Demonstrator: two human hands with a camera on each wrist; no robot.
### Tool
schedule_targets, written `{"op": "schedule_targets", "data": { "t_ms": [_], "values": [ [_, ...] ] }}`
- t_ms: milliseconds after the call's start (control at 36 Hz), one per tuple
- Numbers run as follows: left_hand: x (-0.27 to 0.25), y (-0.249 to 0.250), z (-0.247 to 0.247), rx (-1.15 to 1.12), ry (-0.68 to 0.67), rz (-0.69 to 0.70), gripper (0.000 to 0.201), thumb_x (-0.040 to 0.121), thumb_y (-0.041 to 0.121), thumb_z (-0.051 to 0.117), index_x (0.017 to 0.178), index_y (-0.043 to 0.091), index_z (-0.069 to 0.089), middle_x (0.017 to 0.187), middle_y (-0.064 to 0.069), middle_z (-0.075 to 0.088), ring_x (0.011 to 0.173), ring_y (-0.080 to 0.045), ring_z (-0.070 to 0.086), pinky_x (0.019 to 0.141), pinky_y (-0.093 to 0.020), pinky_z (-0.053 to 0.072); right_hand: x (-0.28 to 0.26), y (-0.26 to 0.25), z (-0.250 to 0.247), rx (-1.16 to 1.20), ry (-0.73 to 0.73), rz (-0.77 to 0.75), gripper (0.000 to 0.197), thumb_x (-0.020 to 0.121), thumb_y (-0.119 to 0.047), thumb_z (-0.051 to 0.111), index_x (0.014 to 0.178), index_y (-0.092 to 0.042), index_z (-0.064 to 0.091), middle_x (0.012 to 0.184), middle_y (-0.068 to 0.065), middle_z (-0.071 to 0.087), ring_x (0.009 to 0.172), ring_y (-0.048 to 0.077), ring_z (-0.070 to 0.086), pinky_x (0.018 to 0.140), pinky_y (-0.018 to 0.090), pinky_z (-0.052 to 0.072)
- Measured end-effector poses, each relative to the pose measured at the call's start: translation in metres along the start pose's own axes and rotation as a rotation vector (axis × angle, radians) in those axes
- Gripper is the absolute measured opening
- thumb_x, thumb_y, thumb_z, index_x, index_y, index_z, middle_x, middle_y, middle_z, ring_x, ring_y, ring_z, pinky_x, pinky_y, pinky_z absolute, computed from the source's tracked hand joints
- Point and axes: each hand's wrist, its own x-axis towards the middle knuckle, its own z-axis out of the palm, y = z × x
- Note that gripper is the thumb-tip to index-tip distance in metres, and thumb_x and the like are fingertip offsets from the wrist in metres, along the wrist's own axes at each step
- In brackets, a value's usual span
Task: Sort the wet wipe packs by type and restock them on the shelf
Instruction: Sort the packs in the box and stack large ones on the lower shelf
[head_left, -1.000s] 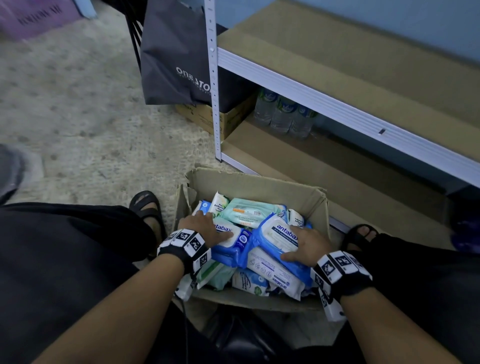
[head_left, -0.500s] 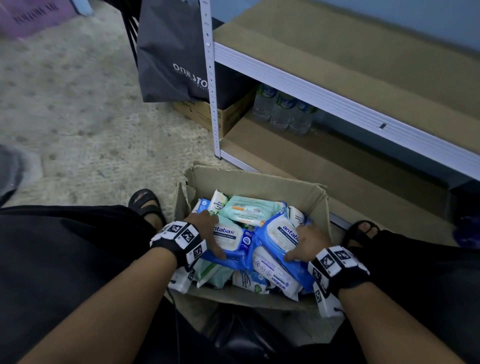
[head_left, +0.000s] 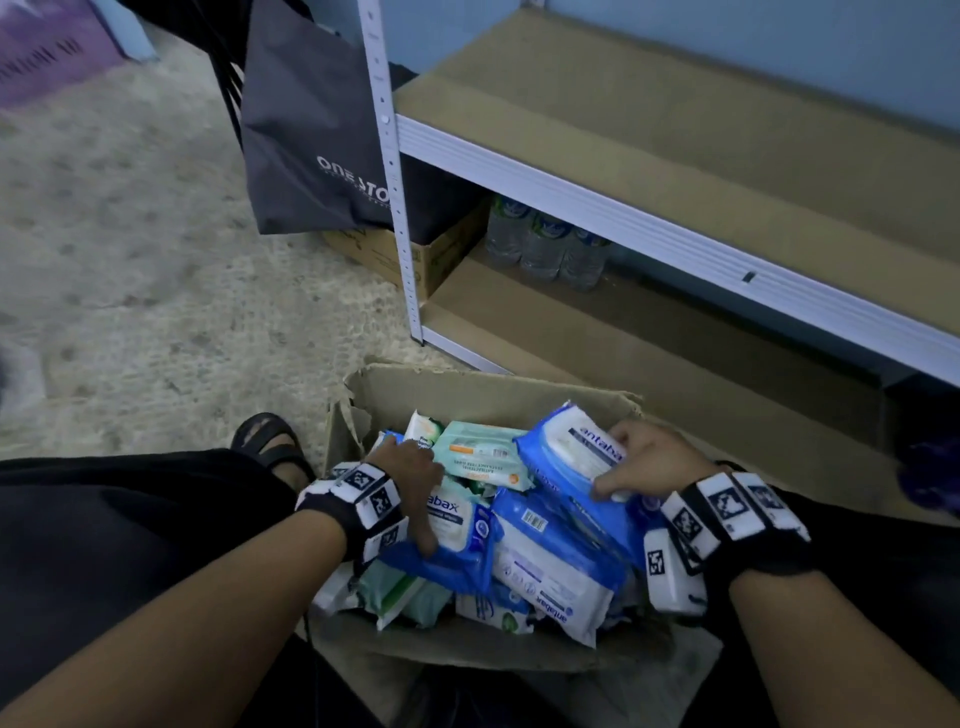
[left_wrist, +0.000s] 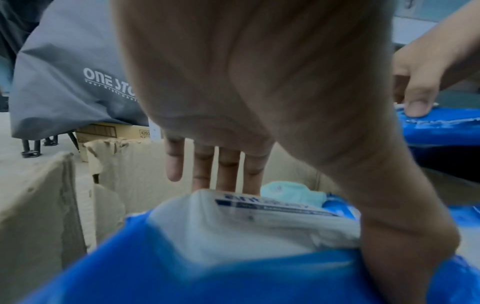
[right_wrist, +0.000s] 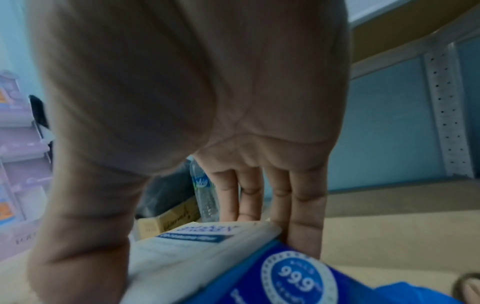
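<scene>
now the right hand (head_left: 647, 460) has raised its blue pack (head_left: 574, 457) off the heap in the box (head_left: 467, 389), thumb and fingers clamped round it, the left hand (head_left: 410, 480) gripping a second pack (head_left: 457, 525) lower down, with shelf (head_left: 649, 208), bag (head_left: 306, 130) and bottles (head_left: 545, 244) beyond.

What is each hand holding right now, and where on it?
Each holds a blue pack across its ends: left hand on one in the box, right hand on a raised one.
</scene>
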Motion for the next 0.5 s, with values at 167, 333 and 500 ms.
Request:
{"op": "schedule_targets", "data": {
  "t_ms": [167,333,500],
  "values": [
    [0.005,-0.034,-0.053,-0.122,0.079,-0.032,0.087,0.056,0.070,0.080,0.121,0.013,0.061,0.116,-0.006,0.062,0.100,-0.024,0.061,0.082,-0.032,0.051,0.016,-0.034,-0.052,-0.005,0.102,-0.116,0.050,0.062,-0.016,0.090,0.102,-0.019,0.061,0.089,-0.006,0.067,0.070,0.004,0.063,0.048,0.018,0.044],
    [0.022,-0.069,-0.128,-0.091,0.273,-0.041,0.075,0.058,0.064,0.080,0.117,0.022,0.060,0.108,-0.003,0.058,0.098,-0.024,0.058,0.082,-0.033,0.050,0.054,-0.076,-0.086,-0.319,0.297,-0.220,0.062,0.053,-0.033,0.091,0.106,-0.016,0.064,0.100,0.003,0.065,0.084,0.020,0.059,0.073,0.029,0.049],
    [0.080,-0.093,-0.175,-0.069,0.352,-0.032,0.082,0.062,0.061,0.081,0.129,0.022,0.056,0.119,-0.007,0.055,0.106,-0.029,0.056,0.089,-0.041,0.050,0.125,-0.098,-0.091,-0.403,0.282,-0.204,0.061,0.058,-0.031,0.090,0.107,-0.010,0.061,0.101,0.007,0.065,0.087,0.026,0.061,0.077,0.037,0.055]
  ]
}}
